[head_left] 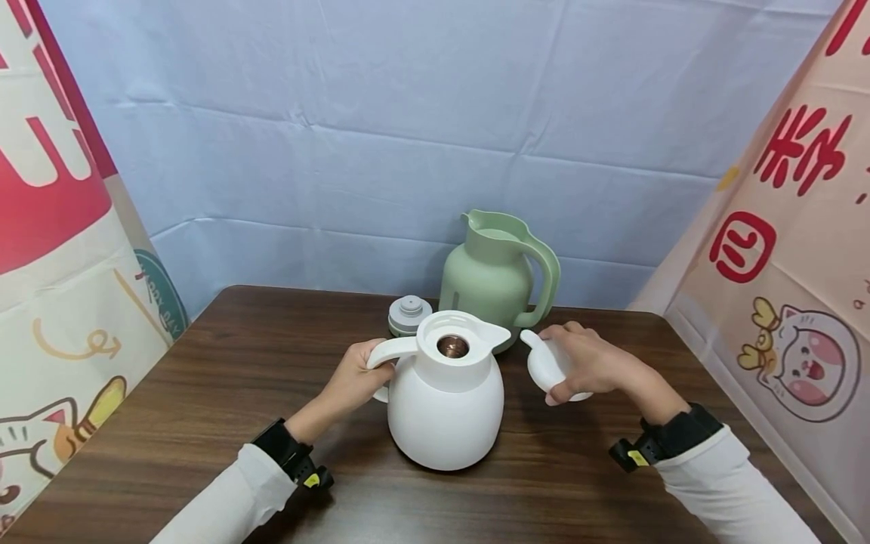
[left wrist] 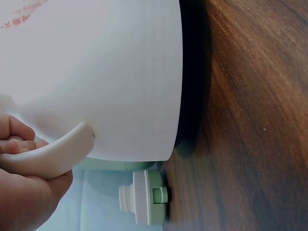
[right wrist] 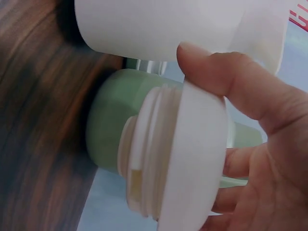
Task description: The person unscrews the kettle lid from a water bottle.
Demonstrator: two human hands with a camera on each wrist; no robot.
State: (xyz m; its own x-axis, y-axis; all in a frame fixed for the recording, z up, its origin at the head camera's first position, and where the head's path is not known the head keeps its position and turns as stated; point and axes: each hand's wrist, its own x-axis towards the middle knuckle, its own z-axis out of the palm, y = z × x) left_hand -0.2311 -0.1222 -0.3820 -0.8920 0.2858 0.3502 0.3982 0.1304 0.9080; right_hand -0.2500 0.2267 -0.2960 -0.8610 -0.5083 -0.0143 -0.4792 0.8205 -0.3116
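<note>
A white thermos jug [head_left: 445,419] stands upright on the table with its round mouth uncovered, showing a copper-toned inside. My left hand [head_left: 363,370] grips the jug's handle [left wrist: 62,151], its fingers curled round it. To the right of the jug, my right hand [head_left: 587,359] holds a white lid [head_left: 546,366] by its rim, just above the table. In the right wrist view the lid's threaded underside [right wrist: 149,154] faces away from the palm, and the thumb presses on its edge.
Behind the white jug stands a green thermos jug [head_left: 485,279], its handle to the right. A grey-and-green stopper [head_left: 410,313] rests on the table to its left. The dark wooden table [head_left: 272,355] meets a pale blue cloth [head_left: 340,189] at the back, with printed cloths at both sides.
</note>
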